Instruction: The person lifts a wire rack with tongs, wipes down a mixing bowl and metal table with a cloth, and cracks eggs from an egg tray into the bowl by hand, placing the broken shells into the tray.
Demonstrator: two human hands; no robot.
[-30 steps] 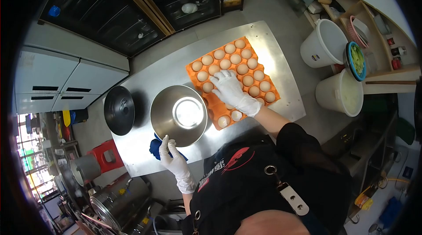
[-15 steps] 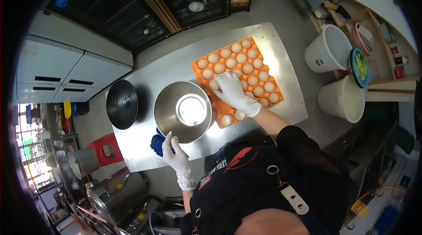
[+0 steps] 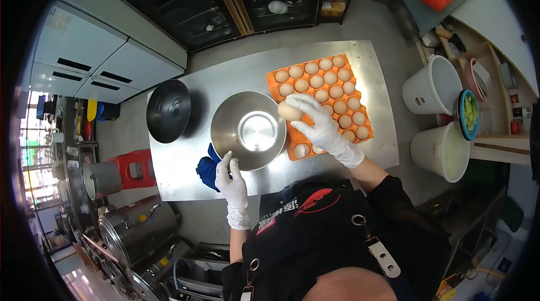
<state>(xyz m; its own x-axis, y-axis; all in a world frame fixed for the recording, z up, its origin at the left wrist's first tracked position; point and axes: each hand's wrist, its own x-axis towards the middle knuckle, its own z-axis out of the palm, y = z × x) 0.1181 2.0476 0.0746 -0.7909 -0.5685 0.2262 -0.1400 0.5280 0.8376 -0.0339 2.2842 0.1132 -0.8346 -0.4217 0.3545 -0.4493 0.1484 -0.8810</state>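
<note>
My right hand, in a white glove, pinches a brown egg by its fingertips. It is raised over the left edge of an orange egg tray filled with several rows of eggs, close to the right rim of a steel bowl. Two pieces of what look like shell sit in the tray's near row, one a broken eggshell. The gloved fingers of my left hand close on the bowl's near rim. A dark blue cloth lies beside that hand, partly under the bowl.
A black bowl sits at the left of the steel table. White buckets and a blue-rimmed bowl of chopped greens are at the right. A red stool stands off the table's left end.
My right hand has lifted an egg out of the tray and brought it toward the steel bowl. The left hand stays at the bowl's rim. The whole view has shifted somewhat.
</note>
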